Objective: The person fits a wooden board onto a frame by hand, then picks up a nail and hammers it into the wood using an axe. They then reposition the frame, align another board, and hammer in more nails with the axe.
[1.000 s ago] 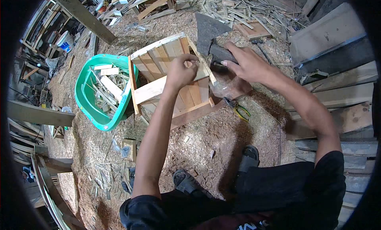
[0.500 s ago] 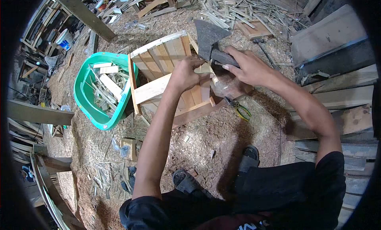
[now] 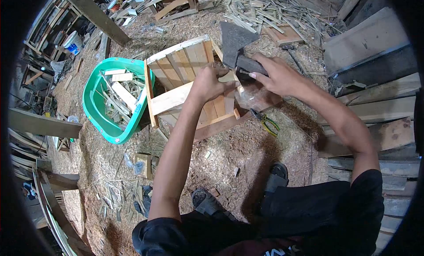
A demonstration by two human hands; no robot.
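While on crate (image 3: 176,68), left hand (image 3: 211,83) (hatchet (image 3: 233,38) beside).

The hatchet (image 3: 234,39) in the right hand (image 3: 276,75) is dark grey. Just left of that grip, the crate (image 3: 179,72) is pale and orange-brown wood. Below it, the pliers (image 3: 267,122) have yellow-green handles. Farther left, the tub (image 3: 93,110) is green.

Your one camera sits on your head, faces forward and steeply down, and views the wooden crate (image 3: 176,64) from near.
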